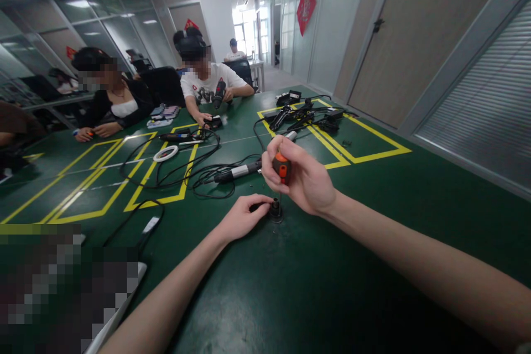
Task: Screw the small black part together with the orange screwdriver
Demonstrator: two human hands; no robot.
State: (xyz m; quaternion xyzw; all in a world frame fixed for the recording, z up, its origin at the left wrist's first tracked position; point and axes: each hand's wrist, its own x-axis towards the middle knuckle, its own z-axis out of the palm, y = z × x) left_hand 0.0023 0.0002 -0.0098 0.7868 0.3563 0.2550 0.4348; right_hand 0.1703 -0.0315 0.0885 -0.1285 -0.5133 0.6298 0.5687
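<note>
My right hand (301,174) is closed around the orange and black handle of a screwdriver (282,168). Its thin shaft points down at a small dark cylindrical part with a round base (276,212), which stands upright on the green table. Whether the tip sits inside that part is hard to make out. From the left, the thumb and index finger of my left hand (245,215) grip the part near its top. Just beyond my hands lies a silver and black pen-shaped electric tool (238,172) with a coiled black cable.
Yellow tape (377,154) marks rectangles on the green table (332,287). Black tools and cables (305,116) lie at back right, a white ring (165,154) further left. Across the table, one person (213,80) holds a drill (219,93); another person (114,97) sits beside them.
</note>
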